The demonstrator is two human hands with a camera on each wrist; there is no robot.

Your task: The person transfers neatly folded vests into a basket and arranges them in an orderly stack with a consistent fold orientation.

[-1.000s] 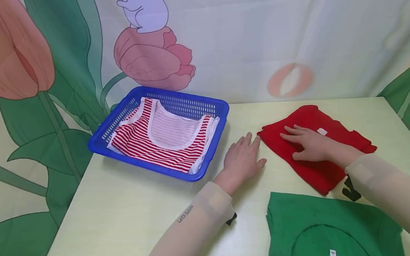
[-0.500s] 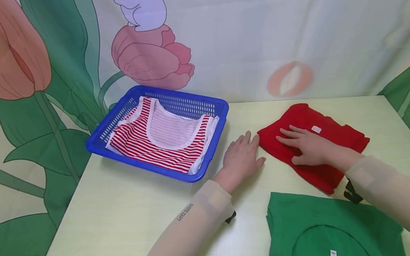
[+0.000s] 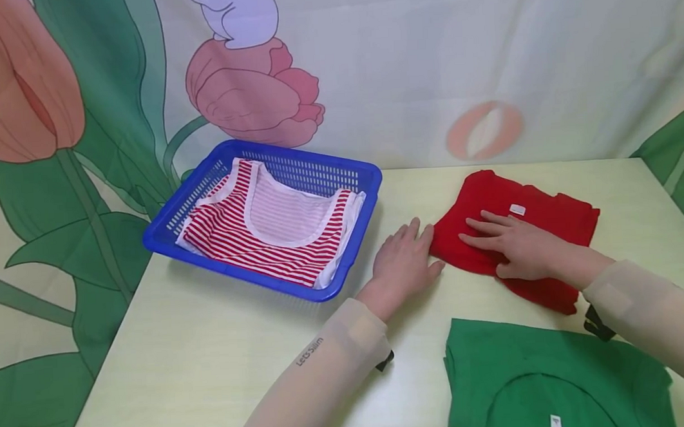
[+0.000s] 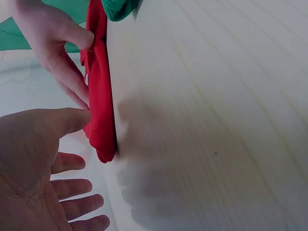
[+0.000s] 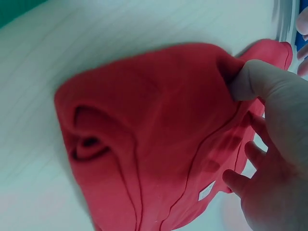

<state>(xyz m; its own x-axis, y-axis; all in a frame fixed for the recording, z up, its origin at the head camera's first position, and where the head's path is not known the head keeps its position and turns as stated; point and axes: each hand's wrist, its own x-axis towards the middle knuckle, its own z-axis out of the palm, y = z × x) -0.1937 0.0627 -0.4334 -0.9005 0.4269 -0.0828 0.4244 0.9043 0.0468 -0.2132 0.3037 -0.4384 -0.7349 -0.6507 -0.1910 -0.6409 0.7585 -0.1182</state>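
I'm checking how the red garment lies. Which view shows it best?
The head view: most of the red garment shows from above, though the right hand covers part. The right wrist view shows its folds closer but cuts off one end; the left wrist view shows only a side-on strip.

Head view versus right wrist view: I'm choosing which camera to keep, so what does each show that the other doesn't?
Only the head view shows the striped garment, the label on the green garment and the printed animal.

Only the right wrist view shows the hollow fold at one end of the red garment.

Both show the red garment, its white tag, the right hand and the left hand, though the right wrist view catches only the latter's fingers.
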